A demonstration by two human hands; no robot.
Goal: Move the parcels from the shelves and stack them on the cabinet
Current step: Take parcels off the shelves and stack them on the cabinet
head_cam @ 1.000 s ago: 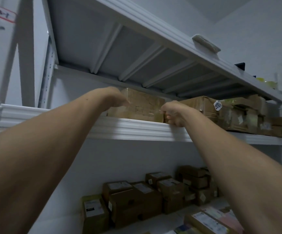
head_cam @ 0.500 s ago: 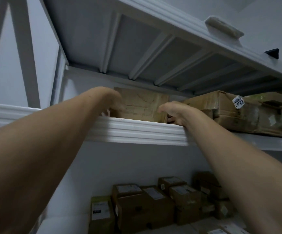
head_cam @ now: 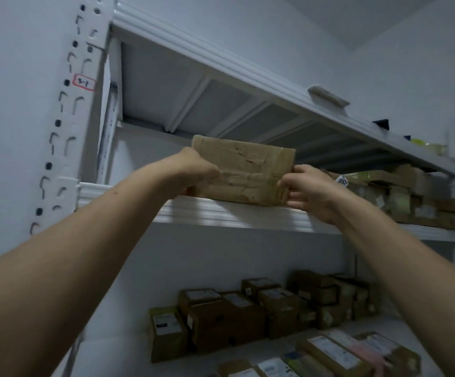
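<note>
A flat brown cardboard parcel [head_cam: 244, 170] wrapped in clear tape is tilted up on its edge at the front lip of the white upper shelf [head_cam: 242, 213]. My left hand [head_cam: 193, 170] grips its left end. My right hand [head_cam: 306, 190] holds its right end, thumb on the front face and fingers curled at the lower corner. Both arms reach up and forward. The cabinet is not in view.
More brown parcels [head_cam: 422, 197] lie on the same shelf to the right. Several labelled boxes [head_cam: 248, 317] crowd the lower shelf. A white slotted upright [head_cam: 66, 126] stands at the left, and another shelf [head_cam: 248, 74] hangs close above.
The parcel has been tipped up from lying flat and drawn to the shelf's front edge. Both hands moved with it, and the view pulled back.
</note>
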